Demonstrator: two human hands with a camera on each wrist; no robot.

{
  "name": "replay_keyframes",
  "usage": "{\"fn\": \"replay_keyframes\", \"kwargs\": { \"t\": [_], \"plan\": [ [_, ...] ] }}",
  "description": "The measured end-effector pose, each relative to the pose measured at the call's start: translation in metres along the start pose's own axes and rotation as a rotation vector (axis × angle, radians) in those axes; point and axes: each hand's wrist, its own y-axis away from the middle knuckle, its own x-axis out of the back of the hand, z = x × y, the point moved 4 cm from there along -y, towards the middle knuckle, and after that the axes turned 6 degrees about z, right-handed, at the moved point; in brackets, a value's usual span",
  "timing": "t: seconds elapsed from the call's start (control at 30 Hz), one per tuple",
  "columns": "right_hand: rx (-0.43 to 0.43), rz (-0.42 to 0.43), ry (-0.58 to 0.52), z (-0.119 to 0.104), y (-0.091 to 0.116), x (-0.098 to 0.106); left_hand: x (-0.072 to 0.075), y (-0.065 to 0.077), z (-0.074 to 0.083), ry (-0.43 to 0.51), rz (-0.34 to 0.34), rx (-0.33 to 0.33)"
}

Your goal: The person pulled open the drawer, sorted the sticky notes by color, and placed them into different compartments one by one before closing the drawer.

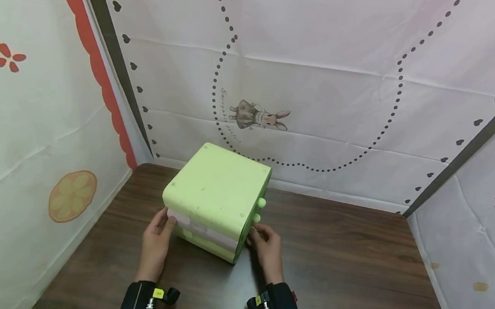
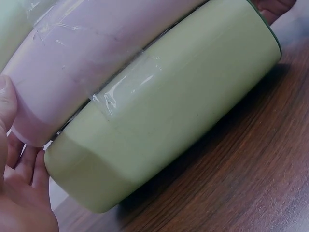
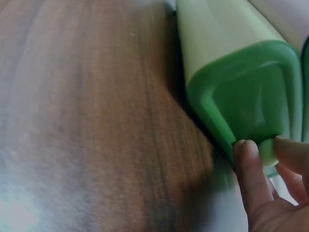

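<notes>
A small drawer box [image 1: 216, 188] with a light green top stands at an angle on the table, its drawer fronts turned to the right. A pale pink band [image 2: 87, 53] runs between its green parts, with clear tape across the seam. My left hand [image 1: 155, 246] holds the box's near left corner, thumb on the pink band and fingers round the side. At the lowest drawer, my right hand [image 1: 269, 255] pinches a round pale green knob [image 3: 268, 153] on the dark green front [image 3: 251, 104]. Two further knobs [image 1: 261, 202] stick out above that hand.
The dark wood table [image 1: 343, 264] extends to the right of the box and in front of it. White printed cloth [image 1: 322, 97] hangs behind the table, with more cloth [image 1: 18, 131] at the left and right sides. Both wrists wear black straps [image 1: 138, 297] with small cameras.
</notes>
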Motion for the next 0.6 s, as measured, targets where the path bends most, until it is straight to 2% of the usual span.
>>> {"fn": "replay_keyframes", "kwargs": {
  "t": [0.37, 0.5, 0.6],
  "plan": [
    [0.04, 0.057, 0.071, 0.002, 0.002, -0.001, -0.002, -0.001, -0.001, -0.011, 0.024, 0.001],
    [0.024, 0.08, 0.11, 0.006, 0.007, 0.002, -0.002, 0.006, -0.002, -0.022, 0.048, 0.024],
    [0.044, 0.097, 0.156, 0.005, 0.011, 0.005, -0.005, 0.012, -0.001, -0.039, 0.063, 0.011]
  ]
}}
